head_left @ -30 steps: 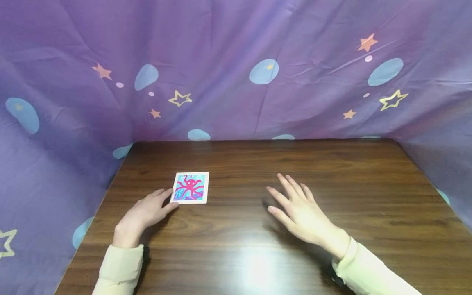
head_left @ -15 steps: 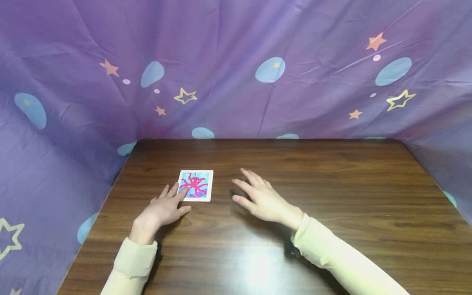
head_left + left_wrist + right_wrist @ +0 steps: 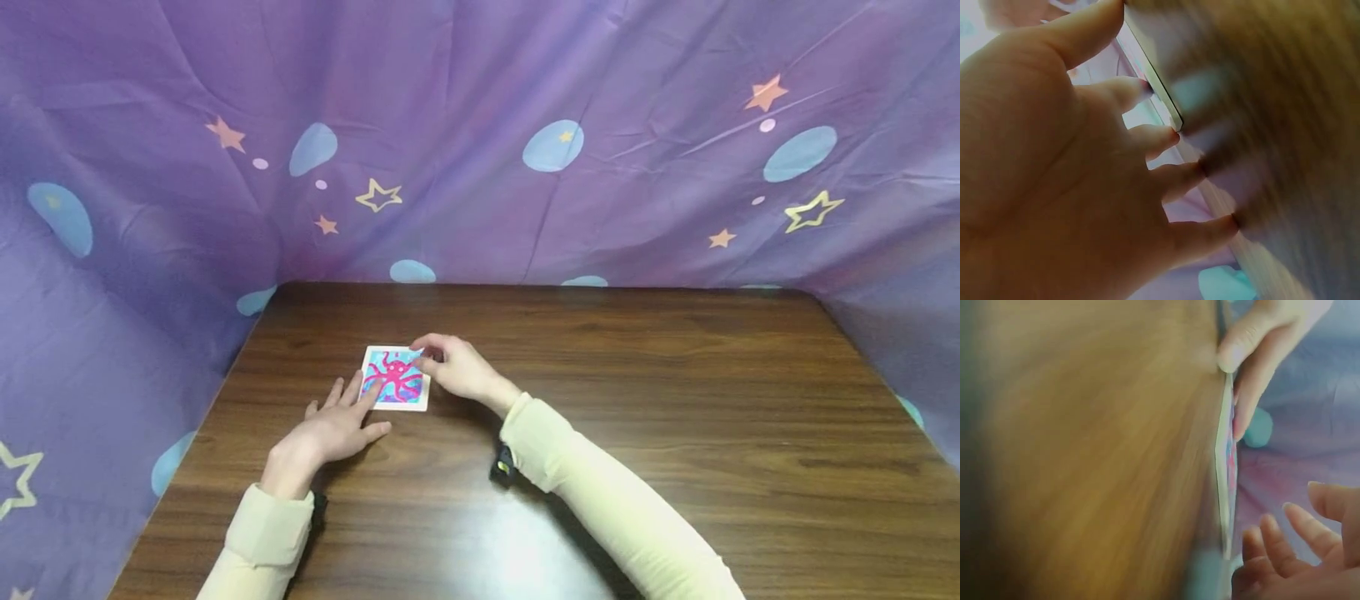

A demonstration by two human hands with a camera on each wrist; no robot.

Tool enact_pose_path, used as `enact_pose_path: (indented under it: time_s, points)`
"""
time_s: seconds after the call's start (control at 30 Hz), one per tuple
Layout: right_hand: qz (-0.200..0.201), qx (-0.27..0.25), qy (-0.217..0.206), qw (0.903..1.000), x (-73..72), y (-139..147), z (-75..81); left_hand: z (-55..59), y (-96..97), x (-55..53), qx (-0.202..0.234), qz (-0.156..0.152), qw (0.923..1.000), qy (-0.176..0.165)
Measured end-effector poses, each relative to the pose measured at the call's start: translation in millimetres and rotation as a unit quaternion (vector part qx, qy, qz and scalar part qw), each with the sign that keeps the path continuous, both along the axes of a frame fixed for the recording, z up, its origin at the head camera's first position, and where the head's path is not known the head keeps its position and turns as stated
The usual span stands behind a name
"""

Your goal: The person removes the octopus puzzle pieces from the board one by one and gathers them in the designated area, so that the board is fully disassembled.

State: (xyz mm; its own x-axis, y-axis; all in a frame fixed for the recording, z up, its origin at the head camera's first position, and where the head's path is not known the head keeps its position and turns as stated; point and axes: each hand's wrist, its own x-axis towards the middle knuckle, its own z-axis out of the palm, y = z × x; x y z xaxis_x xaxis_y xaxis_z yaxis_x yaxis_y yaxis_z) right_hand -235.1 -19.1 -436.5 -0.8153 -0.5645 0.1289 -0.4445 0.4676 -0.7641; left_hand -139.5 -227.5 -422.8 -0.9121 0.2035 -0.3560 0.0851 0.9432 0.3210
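Card point(image 3: 397, 380) lies flat, picture side up, on the table point(image 3: 675, 417), about 10 o'clock of the table's visible middle. Clock is read from the head view, 12 pointing away from the person. Key relation: the card sits between the two hands, at 2 o'clock from the left hand point(image 3: 330, 432) and at 9 o'clock from the right hand point(image 3: 463, 371). Left hand: fingers spread and nearly straight, index tip over the card's face at its 8 o'clock side, thumb just off the near edge; gripping nothing. Right hand: thumb and fingers loosely bent, with a gap between, at the card's 2 o'clock corner; holding nothing that I can see, contact not certain. Both hands are at the card; left judged nearer, its index reaching further over the face. Long axis: none clear, outline close to square, foreshortened. In my judgement any move turns on that 2 o'clock corner, opposite the left hand's side. Count: card, 1; octopus printed on it, 1; hands, 2; pale sleeves point(image 3: 622, 492), 2; table, 1. Purple cloth point(image 3: 480, 208) behind; number of pieces not determinable.
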Motion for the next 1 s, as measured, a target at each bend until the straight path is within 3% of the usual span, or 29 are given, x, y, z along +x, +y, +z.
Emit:
enact_pose_path:
  time_s: [0.1, 0.23, 0.47, 0.6, 0.77, 1.0]
  points:
    - [-0.035, -0.005, -0.031, 0.9989, -10.1, -13, -2.7, -0.6, 2.5, -1.6, 0.005, 0.001, 1.0000, -0.002]
    - [-0.067, 0.011, -0.019, 0.9975, -17.7, -28, -3.6, -3.0, 6.8, -3.5, 0.001, 0.006, 1.0000, -0.005]
    - [-0.127, 0.027, -0.059, 0.9898, -17.0, -52, -3.0, -4.2, 7.5, -1.3, -0.001, 0.005, 1.0000, -0.002]
    - [-0.143, 0.090, -0.042, 0.9847, -11.8, -64, -3.6, -4.1, 5.8, 2.4, 0.005, 0.009, 0.9999, -0.003]
    - [-0.168, 0.175, -0.013, 0.9699, -3.7, -73, -6.2, -2.8, 7.7, 3.7, 0.013, 0.006, 0.9999, -0.001]
    - [-0.168, 0.200, 0.003, 0.9653, 3.6, -80, -5.4, 1.0, 6.3, 2.6, 0.010, 0.003, 0.9999, 0.001]
